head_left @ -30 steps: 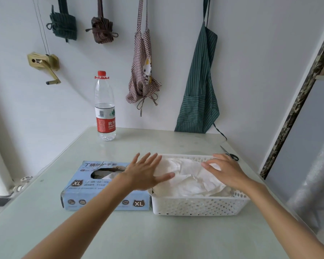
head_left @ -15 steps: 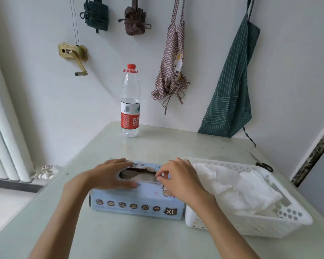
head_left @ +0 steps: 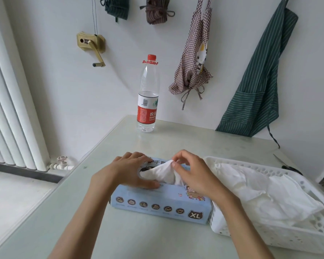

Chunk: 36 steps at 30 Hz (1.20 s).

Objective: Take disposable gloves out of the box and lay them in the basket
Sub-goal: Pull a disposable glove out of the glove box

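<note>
On the pale surface [head_left: 67, 212] sits a blue glove box [head_left: 161, 204] marked XL, touching the white perforated basket [head_left: 295, 238] on its right. The left hand [head_left: 125, 173] rests on the box top beside the opening. The right hand [head_left: 191, 172] pinches a white glove [head_left: 160, 172] partly out of the opening. More white gloves [head_left: 266, 195] lie in the basket. A water bottle [head_left: 148, 98] stands near the wall.

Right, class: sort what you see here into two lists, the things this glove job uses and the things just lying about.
In use:
box, steadied by the left hand
glove, pinched by the right hand
basket with gloves already in it

Lying about:
bottle
scissors
aprons on the wall
radiator
</note>
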### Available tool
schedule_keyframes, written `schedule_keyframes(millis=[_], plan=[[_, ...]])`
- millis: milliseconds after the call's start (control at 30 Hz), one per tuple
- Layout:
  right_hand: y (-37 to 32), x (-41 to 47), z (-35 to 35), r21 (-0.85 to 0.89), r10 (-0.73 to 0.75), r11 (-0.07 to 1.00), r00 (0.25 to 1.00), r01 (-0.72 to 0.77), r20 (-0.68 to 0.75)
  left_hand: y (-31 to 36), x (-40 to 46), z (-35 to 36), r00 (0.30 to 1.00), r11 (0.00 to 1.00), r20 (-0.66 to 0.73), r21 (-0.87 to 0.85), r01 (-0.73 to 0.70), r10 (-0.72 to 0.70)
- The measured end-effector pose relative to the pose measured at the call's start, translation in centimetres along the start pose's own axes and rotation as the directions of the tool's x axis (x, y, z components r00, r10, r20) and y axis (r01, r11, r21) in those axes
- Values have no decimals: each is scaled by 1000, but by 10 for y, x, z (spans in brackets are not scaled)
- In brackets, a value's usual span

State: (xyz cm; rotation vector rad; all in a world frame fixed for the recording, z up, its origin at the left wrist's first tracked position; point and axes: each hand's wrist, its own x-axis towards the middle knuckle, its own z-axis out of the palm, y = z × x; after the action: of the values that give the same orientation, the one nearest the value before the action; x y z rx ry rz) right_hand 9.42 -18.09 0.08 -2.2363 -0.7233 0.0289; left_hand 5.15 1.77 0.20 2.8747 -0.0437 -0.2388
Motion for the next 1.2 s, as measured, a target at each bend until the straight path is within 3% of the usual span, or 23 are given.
schedule_keyframes(millis=[67, 133, 233, 300, 367, 433, 533, 700, 867, 967, 1067, 1200], plan=[[-1, -1, -1, 60, 2, 998, 1000, -1, -23, -1, 0, -1, 1000, 1000, -8, -7, -10, 10], [0, -2, 0, 9, -13, 1000, 995, 14, -97, 1, 0, -4, 997, 999, -61, -10, -42, 42], [0, -3, 3, -41, -41, 999, 980, 33, -194, 8, 3, -9, 971, 965, -204, -205, -165, 123], [0, -4, 2, 15, -29, 999, 971, 33, -237, 12, 6, -10, 945, 920, -288, -306, -243, 154], [-1, -5, -1, 71, 9, 997, 970, 9, -242, 13, 8, -10, 920, 908, -376, -341, -245, 107], [1, -8, -2, 10, 52, 999, 977, -51, -209, 12, 8, -12, 904, 898, -425, -376, -226, 49], [4, -10, -4, -106, 76, 989, 969, -104, -235, 7, 7, -14, 928, 887, -370, -411, -212, 50], [4, -8, -16, 37, 86, 996, 985, -81, -147, 2, 7, -11, 959, 916, -279, -372, -150, 44], [4, -7, -20, 81, 75, 995, 976, -60, -202, 12, 8, -12, 920, 900, -376, -355, -253, 110], [6, -7, -20, 12, 105, 994, 986, -104, -126, 16, 7, -9, 939, 932, -321, -286, -222, 125], [6, -11, -24, 56, 164, 985, 986, -162, -27, 19, 10, 0, 952, 969, -287, -184, -164, 107], [5, -14, -23, -161, 178, 971, 984, -178, -13, 21, 13, -1, 917, 976, -395, -167, -138, 62]])
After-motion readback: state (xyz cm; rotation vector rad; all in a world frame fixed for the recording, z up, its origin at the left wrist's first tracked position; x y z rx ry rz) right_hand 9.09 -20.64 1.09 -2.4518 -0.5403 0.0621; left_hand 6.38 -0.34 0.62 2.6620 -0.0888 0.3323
